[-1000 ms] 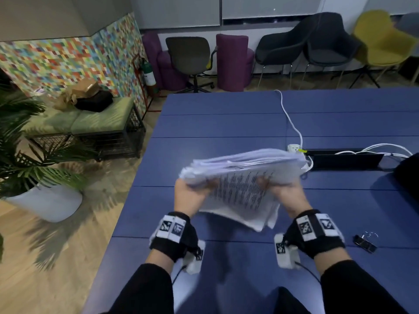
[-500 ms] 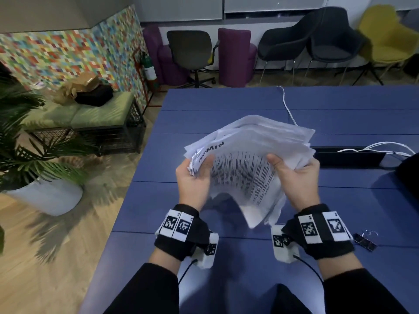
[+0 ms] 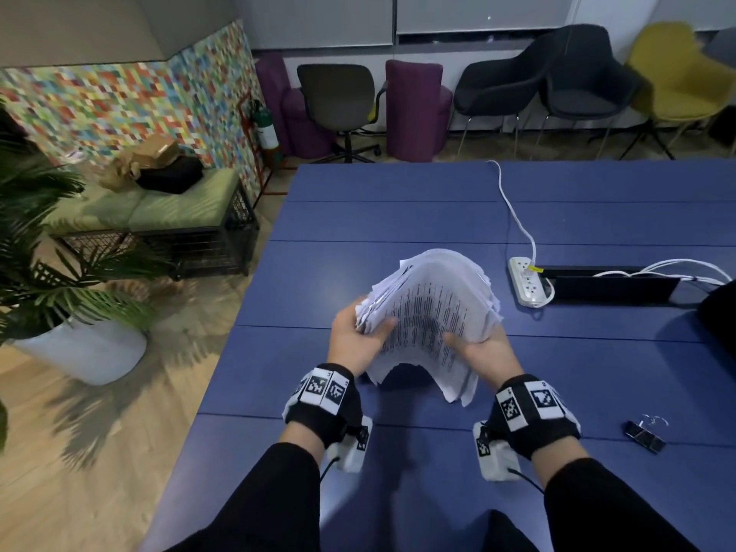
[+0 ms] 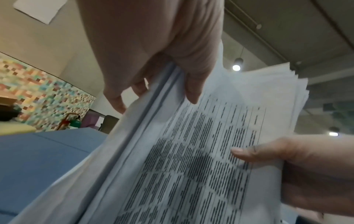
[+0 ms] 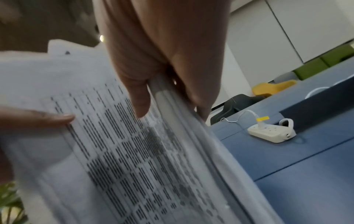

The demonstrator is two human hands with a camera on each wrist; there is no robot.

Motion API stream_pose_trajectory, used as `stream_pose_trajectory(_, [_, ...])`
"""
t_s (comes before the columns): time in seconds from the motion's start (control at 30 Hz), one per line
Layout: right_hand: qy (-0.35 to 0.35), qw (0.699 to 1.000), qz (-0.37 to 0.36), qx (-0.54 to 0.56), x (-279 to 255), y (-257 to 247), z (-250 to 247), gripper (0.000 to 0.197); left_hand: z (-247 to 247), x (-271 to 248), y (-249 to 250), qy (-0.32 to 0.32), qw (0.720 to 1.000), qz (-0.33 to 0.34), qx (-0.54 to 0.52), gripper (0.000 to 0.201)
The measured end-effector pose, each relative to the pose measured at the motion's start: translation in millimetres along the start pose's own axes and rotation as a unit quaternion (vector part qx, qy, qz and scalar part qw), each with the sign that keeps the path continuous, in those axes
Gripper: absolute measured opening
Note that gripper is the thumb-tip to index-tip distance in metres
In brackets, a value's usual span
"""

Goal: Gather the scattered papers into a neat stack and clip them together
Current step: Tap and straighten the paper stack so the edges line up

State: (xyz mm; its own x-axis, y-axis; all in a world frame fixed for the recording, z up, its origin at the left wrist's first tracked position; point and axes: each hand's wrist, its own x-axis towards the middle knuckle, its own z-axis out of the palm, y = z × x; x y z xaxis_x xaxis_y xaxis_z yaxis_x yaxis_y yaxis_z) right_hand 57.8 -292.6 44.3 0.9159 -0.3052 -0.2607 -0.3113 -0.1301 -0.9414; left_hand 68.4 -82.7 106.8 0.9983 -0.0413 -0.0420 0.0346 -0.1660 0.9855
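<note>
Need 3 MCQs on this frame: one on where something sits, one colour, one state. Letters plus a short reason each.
1. Where is the binder clip?
A. On the table right of the right hand
B. Clamped on the papers
C. On the green bench

2. What colour is the table?
A. White
B. Blue
C. Green

3. How are the papers held?
A. Flat on the table
C. In one hand only
B. Between both hands, off the table

Answers: 1 A, the clip lies on the tabletop past the right hand. 2 B, the bare surface is blue. 3 B, the left hand and right hand each grip a side, and the table shows beneath the bowed stack.
</note>
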Motion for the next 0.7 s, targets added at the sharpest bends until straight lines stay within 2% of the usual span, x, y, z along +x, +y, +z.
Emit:
stream_pose_trajectory(0.07, [0.022,1.000,0.000,-0.006,5.1,-1.7,-3.2,0.054,-4.3,-2.8,9.7,0.030,0.999,0.020,0.017,0.030])
stream_pose_trajectory(0.1, [0.032,0.999,-0.016,-0.019,3.7,-5.7,-5.2,0.049,-7.9,-4.4,17.7,0.055,0.995,0.051,0.070,0.038])
stream_pose_trajectory(0.13, [0.040,0.997,-0.047,-0.051,1.8,-9.7,-6.8,0.040,-12.6,-5.3,26.5,0.081,0.979,0.099,0.161,0.051])
stream_pose_trajectory(0.17, [0.042,0.992,-0.073,-0.097,-0.9,-14.7,-7.6,0.034,-18.1,-6.6,37.1,0.105,0.943,0.153,0.275,0.063])
stream_pose_trajectory(0.23, [0.017,0.974,-0.125,-0.188,-6.7,-27.6,-4.2,0.024,-25.1,-4.7,56.2,0.122,0.850,0.232,0.456,0.074])
stream_pose_trajectory(0.27, [-0.007,0.960,-0.161,-0.228,-11.3,-36.6,0.2,0.014,-26.6,-3.0,65.8,0.106,0.822,0.244,0.504,0.070])
stream_pose_trajectory(0.3, [-0.030,0.947,-0.189,-0.256,-14.1,-42.4,5.3,0.009,-27.9,0.1,71.6,0.076,0.808,0.240,0.533,0.060])
stream_pose_trajectory(0.33, [-0.045,0.940,-0.215,-0.261,-15.0,-46.2,10.4,0.008,-29.1,2.6,75.4,0.036,0.803,0.221,0.552,0.047])
stream_pose_trajectory(0.4, [-0.051,0.947,-0.220,-0.229,-18.3,-50.5,18.4,0.006,-31.1,3.4,75.4,-0.015,0.801,0.178,0.572,0.023])
stream_pose_trajectory(0.5, [-0.014,0.971,-0.227,-0.074,-28.6,-56.0,19.8,0.014,-41.2,0.8,65.1,0.006,0.809,0.175,0.560,0.006])
stream_pose_trajectory(0.53, [0.006,0.972,-0.234,-0.011,-33.7,-60.2,17.6,0.016,-44.9,-0.4,61.6,0.022,0.817,0.187,0.546,0.003])
stream_pose_trajectory(0.6, [0.023,0.965,-0.255,0.050,-39.6,-69.6,12.0,0.017,-49.6,-2.6,55.5,0.044,0.823,0.218,0.524,0.015])
stream_pose_trajectory(0.7, [0.019,0.958,-0.286,0.032,-41.3,-82.3,8.2,0.021,-50.7,-4.4,56.2,0.056,0.834,0.256,0.486,0.016])
